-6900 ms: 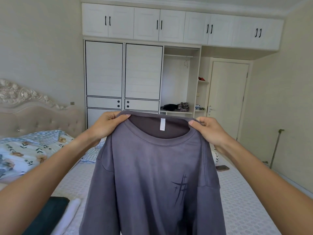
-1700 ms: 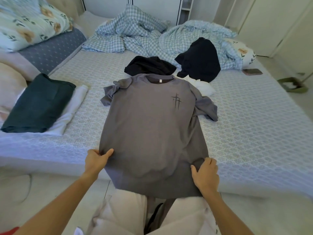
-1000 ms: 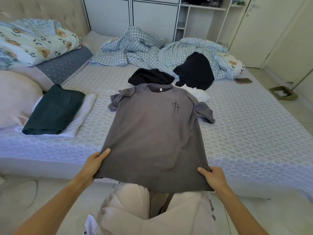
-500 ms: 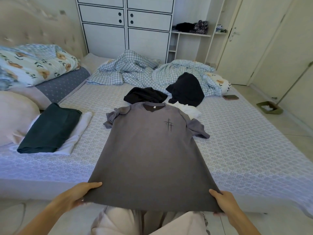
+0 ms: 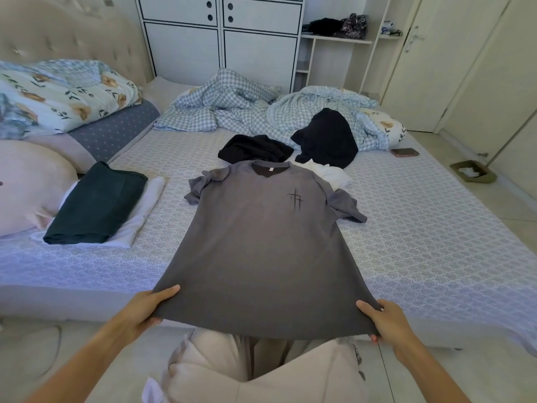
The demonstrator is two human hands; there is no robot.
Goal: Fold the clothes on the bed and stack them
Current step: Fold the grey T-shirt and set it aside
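Two hands pinch the near hem of the grey shirt (image 5: 261, 245): our left hand (image 5: 145, 311) at the left corner, our right hand (image 5: 386, 322) at the right, thumbs on top. We see the shirt lying front up, its length running near to far, collar at the far end on the bed (image 5: 436, 228), hem pulled off the near edge. Left lies a folded dark green garment (image 5: 96, 203) on folded white cloth (image 5: 145, 207). Beyond the collar lie two black garments (image 5: 255, 148). Far off, shelves (image 5: 337, 39) hold dark clothes.
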